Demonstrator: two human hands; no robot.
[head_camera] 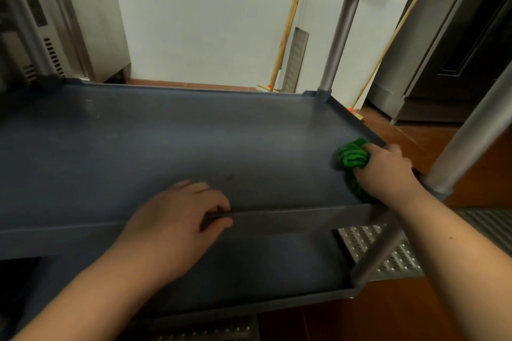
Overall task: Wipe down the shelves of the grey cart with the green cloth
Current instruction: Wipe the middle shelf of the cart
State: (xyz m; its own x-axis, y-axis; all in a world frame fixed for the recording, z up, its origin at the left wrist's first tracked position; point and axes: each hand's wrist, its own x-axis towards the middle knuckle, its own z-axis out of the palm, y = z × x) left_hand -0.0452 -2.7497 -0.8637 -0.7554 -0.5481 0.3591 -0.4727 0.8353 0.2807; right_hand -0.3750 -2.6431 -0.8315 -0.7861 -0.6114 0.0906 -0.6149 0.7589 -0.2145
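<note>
The grey cart's middle shelf (166, 147) fills the view, with a lower shelf (263, 263) showing beneath it and the dark underside of the top shelf above. My right hand (385, 171) grips the bunched green cloth (353, 158) and presses it on the middle shelf near the right rim. My left hand (177, 221) holds the front rim of the middle shelf, fingers over the top and thumb under the lip.
Grey cart posts stand at the far right corner (339, 41) and the near right corner (476, 130). Two brooms (285, 36) lean on the white wall behind. A steel appliance (41, 25) is at left, a perforated metal floor grate (388, 252) at right.
</note>
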